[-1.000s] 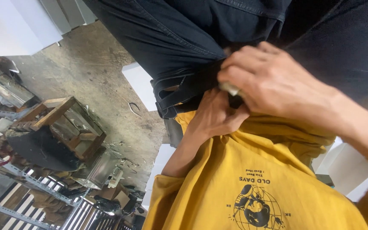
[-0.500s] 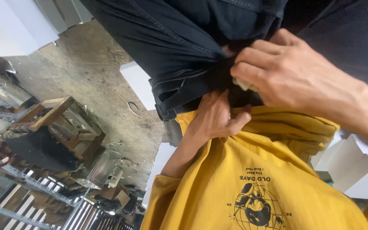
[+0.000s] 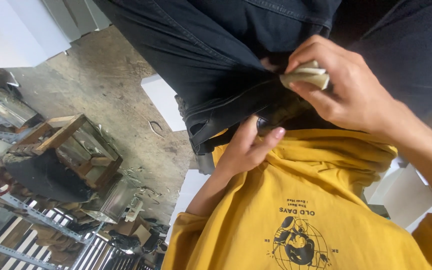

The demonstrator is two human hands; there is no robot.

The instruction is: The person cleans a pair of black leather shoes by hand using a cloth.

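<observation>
Head view, looking down the person's own front. The right hand (image 3: 348, 92) comes in from 3 o'clock and sits at about 1 o'clock in the picture; its thumb and first fingers are pinched together on a small pale folded wad of paper or cloth (image 3: 306, 76), which I cannot tell apart more closely. The wad lies right at the fold of the dark denim jeans (image 3: 211, 55), at what looks like a pocket mouth, so the tight fingertip pinch seems suited to a narrow opening.

The left hand (image 3: 248, 147) is near the centre, its forearm rising from 7 o'clock out of the sleeve of the mustard-yellow cotton T-shirt with a black round print (image 3: 296, 220). Its thumb lies out along the shirt's bunched hem, and its fingers go under the black leather belt (image 3: 236, 112) and are hidden there; whether they are clamped on the belt or only pressed against it, I cannot tell. Placed so, the hand appears to steady the waistband and keep the hem off it.

At 9 o'clock, well apart from both hands, a rough wooden frame stand (image 3: 63, 142) sits on the stained concrete floor (image 3: 111, 85); grey metal shelving rails (image 3: 21, 220) run at 8 o'clock; a white flat board (image 3: 163, 100) lies just beside the jeans.
</observation>
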